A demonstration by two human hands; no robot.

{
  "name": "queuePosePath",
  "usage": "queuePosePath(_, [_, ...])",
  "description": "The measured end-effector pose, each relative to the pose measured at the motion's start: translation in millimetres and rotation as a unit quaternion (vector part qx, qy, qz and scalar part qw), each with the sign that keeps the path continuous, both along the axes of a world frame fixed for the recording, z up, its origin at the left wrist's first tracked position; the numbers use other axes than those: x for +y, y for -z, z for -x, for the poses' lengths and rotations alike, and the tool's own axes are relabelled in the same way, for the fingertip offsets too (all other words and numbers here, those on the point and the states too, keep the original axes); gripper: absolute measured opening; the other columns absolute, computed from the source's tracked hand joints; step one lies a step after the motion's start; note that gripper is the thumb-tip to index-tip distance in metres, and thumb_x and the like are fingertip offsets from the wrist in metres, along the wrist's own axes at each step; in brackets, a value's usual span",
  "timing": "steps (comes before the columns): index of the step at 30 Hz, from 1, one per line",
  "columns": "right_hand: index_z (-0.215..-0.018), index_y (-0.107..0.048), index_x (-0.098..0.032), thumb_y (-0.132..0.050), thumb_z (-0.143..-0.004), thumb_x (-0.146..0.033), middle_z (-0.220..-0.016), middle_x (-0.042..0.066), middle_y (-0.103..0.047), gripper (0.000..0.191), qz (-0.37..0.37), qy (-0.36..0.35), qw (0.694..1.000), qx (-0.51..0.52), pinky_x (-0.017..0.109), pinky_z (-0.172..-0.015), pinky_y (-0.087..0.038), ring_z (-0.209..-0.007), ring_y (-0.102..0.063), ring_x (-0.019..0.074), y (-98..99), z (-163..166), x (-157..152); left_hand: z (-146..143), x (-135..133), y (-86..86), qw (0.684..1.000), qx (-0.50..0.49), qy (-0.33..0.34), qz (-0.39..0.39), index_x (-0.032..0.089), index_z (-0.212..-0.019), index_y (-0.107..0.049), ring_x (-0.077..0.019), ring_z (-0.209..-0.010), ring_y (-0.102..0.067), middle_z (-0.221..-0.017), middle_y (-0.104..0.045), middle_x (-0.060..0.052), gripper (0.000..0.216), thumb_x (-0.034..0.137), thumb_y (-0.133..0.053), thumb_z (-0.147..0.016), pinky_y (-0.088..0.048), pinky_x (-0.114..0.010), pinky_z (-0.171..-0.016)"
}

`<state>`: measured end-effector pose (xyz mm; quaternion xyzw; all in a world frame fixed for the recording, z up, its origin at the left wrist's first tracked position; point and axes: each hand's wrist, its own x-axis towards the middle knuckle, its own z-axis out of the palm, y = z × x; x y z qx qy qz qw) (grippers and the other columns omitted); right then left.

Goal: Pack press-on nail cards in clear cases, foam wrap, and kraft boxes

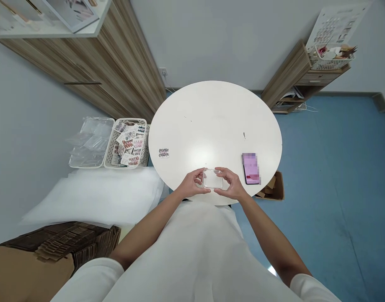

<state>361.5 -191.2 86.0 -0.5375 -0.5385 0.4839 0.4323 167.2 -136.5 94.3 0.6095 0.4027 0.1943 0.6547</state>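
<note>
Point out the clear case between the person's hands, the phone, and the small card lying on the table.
Clear case [213, 179]: head view, middle of its see-through face.
Phone [250, 167]: head view, middle of its screen.
Small card [164, 153]: head view, middle of its patterned face.

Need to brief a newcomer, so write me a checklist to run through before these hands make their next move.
1. Two-handed grip: ok; left hand and right hand hold opposite ends of the clear case.
2. Case shut: cannot tell; it is too small and see-through here.
3. Small card with rows of pieces, clear of the hands: ok; it lies to their left on the white table.
4. Phone untouched: ok; it lies right of the right hand.
5. Tabletop unmarked: not ok; a dark mark shows beyond the phone.
</note>
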Motion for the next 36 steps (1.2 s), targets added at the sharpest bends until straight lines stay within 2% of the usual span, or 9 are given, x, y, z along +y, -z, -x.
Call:
queuePosePath(8, [-0.086,-0.059,-0.023,-0.077,-0.045,-0.031,-0.115,0.009,-0.053,0.045,0.028,0.036,0.998,0.046,0.039,-0.082,-0.044,-0.103,-0.052,0.0256,2.3,10,1,2,-2,4.0,1.0,-0.021,-0.016,-0.012,0.024,-0.116,-0.05,-0.0147,-0.081,-0.051,-0.091,-0.053,-0.004,0.067,0.029,-0.074,-0.054,-0.046,-0.026,-0.064])
queuePosePath(13, [-0.09,-0.057,-0.024,-0.075,-0.05,-0.03,-0.114,0.009,-0.051,0.044,-0.02,0.045,0.996,0.068,0.037,-0.081,-0.044,-0.102,-0.052,0.0244,5.3,20,-5,6,-4,2.7,0.998,-0.053,-0.018,0.021,0.024,-0.114,-0.05,-0.0143,-0.08,-0.051,-0.094,-0.053,-0.005,0.064,0.028,-0.073,-0.055,-0.045,-0.027,-0.065])
queuePosePath(21, [-0.091,-0.056,-0.022,-0.074,-0.053,-0.032,-0.111,0.01,-0.051,0.043,-0.036,0.053,0.996,0.057,0.036,-0.078,-0.045,-0.099,-0.052,0.0227,8.1,28,-15,11,-9,2.7,0.995,-0.086,-0.006,0.05,0.023,-0.113,-0.05,-0.0137,-0.082,-0.051,-0.092,-0.052,-0.004,0.061,0.024,-0.073,-0.057,-0.045,-0.026,-0.067])
queuePosePath(31, [-0.089,-0.054,-0.023,-0.072,-0.056,-0.033,-0.099,0.008,-0.051,0.038,-0.113,0.076,0.99,0.044,0.035,-0.073,-0.046,-0.097,-0.052,0.0233,2.1,40,-17,17,-13,6.1,0.986,-0.153,-0.009,0.072,0.022,-0.114,-0.048,-0.017,-0.09,-0.053,-0.101,-0.054,-0.007,0.066,0.022,-0.075,-0.054,-0.045,-0.027,-0.072])
queuePosePath(36, [-0.088,-0.054,-0.024,-0.07,-0.058,-0.039,-0.095,0.007,-0.053,0.038,-0.113,0.099,0.987,0.063,0.037,-0.076,-0.045,-0.096,-0.052,0.0231,-0.9,43,-13,18,-14,2.0,0.982,-0.165,0.0,0.088,0.023,-0.115,-0.047,-0.0137,-0.081,-0.055,-0.094,-0.055,-0.004,0.068,0.021,-0.075,-0.054,-0.046,-0.026,-0.067])
